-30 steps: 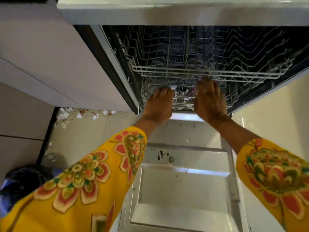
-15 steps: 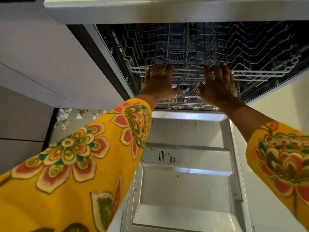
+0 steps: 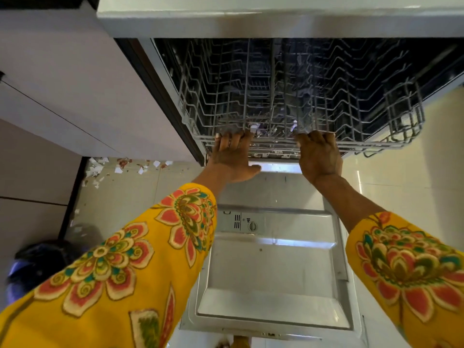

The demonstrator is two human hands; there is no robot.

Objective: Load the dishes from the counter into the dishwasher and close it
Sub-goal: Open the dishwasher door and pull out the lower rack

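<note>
Left hand [image 3: 232,156] and right hand [image 3: 319,155]: fingers curled over front rail of grey wire upper dishwasher rack [image 3: 301,101], gripping it side by side, thumbs below the rail. Rack partly drawn out of open dishwasher cavity, under pale countertop edge [image 3: 276,18]. Hinged stainless dishwasher door [image 3: 273,267] lowered flat, detergent dispenser [image 3: 241,222] facing up. Scattered white paper scraps [image 3: 100,169] on floor at left, beside pale cabinet fronts [image 3: 62,96].

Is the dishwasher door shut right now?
No, the dishwasher door lies folded down flat, and both hands grip the front rim of the upper rack above it.
</note>
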